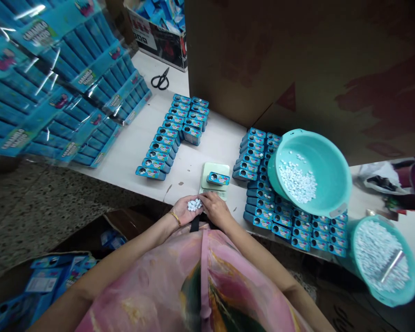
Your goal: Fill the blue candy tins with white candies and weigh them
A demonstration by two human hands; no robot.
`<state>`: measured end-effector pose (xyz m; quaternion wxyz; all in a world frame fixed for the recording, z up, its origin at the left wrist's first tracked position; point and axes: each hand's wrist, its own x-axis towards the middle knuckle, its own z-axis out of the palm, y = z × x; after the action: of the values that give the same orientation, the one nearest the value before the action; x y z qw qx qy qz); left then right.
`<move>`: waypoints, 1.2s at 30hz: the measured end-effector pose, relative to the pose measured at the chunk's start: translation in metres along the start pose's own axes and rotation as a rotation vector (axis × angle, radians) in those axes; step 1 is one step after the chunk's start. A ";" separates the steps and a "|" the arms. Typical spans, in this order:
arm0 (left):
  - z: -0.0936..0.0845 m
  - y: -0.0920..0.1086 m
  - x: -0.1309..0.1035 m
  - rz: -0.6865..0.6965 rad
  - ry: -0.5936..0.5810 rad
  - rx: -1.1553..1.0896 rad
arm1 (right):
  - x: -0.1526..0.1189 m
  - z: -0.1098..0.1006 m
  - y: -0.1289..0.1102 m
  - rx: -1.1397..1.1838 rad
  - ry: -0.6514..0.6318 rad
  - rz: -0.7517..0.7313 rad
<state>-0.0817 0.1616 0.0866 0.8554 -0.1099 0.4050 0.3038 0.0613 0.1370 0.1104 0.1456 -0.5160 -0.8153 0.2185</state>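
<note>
In the head view, at six o'clock from a squarish pale-green scale (205,174), the person's left hand (181,212) lay palm up in a shallow cup under a heap of small, whitish, rounded candies (194,204), while the right hand (216,208) bent over the heap's edge, its fingers bunched, though whether they pinched a candy could not be told. A small blue rectangular box (218,178) rested on the scale; from the hands, similar blue boxes (161,146) stood in rows toward eleven o'clock, and a round turquoise plastic tub (336,180) sat toward two.
</note>
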 end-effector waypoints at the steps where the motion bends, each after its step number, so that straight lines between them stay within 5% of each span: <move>1: 0.002 -0.001 0.001 -0.011 -0.009 0.007 | 0.001 -0.001 0.003 -0.022 -0.025 -0.020; 9: 0.008 0.000 0.008 -0.045 -0.109 0.029 | 0.000 -0.014 0.014 -0.026 -0.054 -0.119; 17: 0.018 0.017 0.005 0.013 -0.084 0.014 | 0.024 -0.037 0.046 0.098 0.240 0.116; 21: 0.008 0.022 -0.002 0.025 -0.062 0.013 | 0.012 -0.040 0.051 0.074 0.311 0.178; 29: -0.023 0.001 -0.015 -0.050 0.021 0.080 | -0.013 0.014 -0.003 0.010 -0.089 -0.075; 36: -0.029 -0.002 -0.018 -0.122 0.039 0.117 | -0.013 0.021 -0.003 -0.008 -0.140 -0.003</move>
<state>-0.1067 0.1397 0.0813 0.8693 -0.0901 0.4310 0.2246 0.0552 0.1198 0.0938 0.0866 -0.4991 -0.8250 0.2505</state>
